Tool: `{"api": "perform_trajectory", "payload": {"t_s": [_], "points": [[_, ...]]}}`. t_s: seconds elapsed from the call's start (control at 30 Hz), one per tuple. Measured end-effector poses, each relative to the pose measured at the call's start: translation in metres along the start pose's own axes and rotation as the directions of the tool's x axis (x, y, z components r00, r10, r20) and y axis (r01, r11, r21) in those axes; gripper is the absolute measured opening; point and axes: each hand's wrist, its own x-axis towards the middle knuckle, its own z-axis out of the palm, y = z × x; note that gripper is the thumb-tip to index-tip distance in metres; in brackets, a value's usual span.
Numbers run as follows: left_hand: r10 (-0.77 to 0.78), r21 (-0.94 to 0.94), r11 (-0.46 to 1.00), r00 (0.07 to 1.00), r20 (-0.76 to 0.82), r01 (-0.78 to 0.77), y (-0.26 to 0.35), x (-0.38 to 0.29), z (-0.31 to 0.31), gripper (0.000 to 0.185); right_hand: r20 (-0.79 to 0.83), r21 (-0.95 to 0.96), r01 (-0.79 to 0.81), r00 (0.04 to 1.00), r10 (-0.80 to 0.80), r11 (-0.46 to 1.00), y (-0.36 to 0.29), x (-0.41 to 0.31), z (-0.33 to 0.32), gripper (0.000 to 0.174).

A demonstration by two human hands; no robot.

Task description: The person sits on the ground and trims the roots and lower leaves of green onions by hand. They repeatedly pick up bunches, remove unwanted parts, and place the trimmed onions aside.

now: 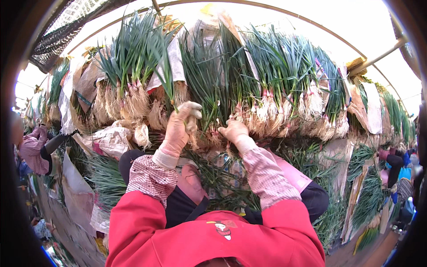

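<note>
My left hand (184, 121), in a pale glove, is closed around the lower stalk of a green garlic plant (169, 83). Its long leaves slant up and to the left, and pale roots show below the fingers. To the right, my gloved right hand (235, 130) reaches among the bulbs and roots of more green garlic (210, 113) in the pile ahead. The thumb and fingertips touch the plants there; whether they grip one is hidden. A small rooted bulb (229, 149) hangs just below that hand.
Bundled green garlic (133, 66) stands upper left, with more bundles (277, 73) to the right, separated by woven sacking (175, 60). Cut leaves (223, 183) lie between my legs. Other people (35, 150) sit at both sides. Metal poles (380, 56) cross overhead.
</note>
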Motion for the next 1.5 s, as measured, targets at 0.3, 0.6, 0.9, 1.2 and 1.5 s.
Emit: {"api": "perform_trajectory", "payload": {"t_s": [0.3,0.6,0.9,1.2,1.5], "points": [[-0.364,-0.004,0.931,0.929,0.070,0.366,-0.032,-0.017,-0.039,0.028,0.184,0.855,-0.025,0.949,-0.257,0.519,0.057,0.019,-0.008,0.026],[-0.432,-0.032,0.901,0.902,0.018,0.432,-0.039,-0.032,-0.034,0.027,0.383,0.816,-0.412,0.911,0.155,0.406,0.008,-0.025,0.055,0.023],[-0.375,0.172,0.903,0.918,-0.127,0.393,-0.048,-0.034,-0.017,0.027,0.019,0.902,0.062,0.983,-0.183,0.427,-0.027,-0.063,-0.035,0.012],[-0.192,0.116,0.973,0.980,-0.050,0.197,-0.030,-0.039,-0.030,0.028,0.511,0.739,-0.041,0.684,-0.520,0.672,0.003,-0.084,-0.027,0.021],[-0.192,-0.010,0.981,0.978,-0.077,0.192,-0.028,-0.037,-0.039,0.031,0.073,-0.137,0.053,0.996,-0.043,0.989,-0.058,0.013,-0.045,0.052]]}}
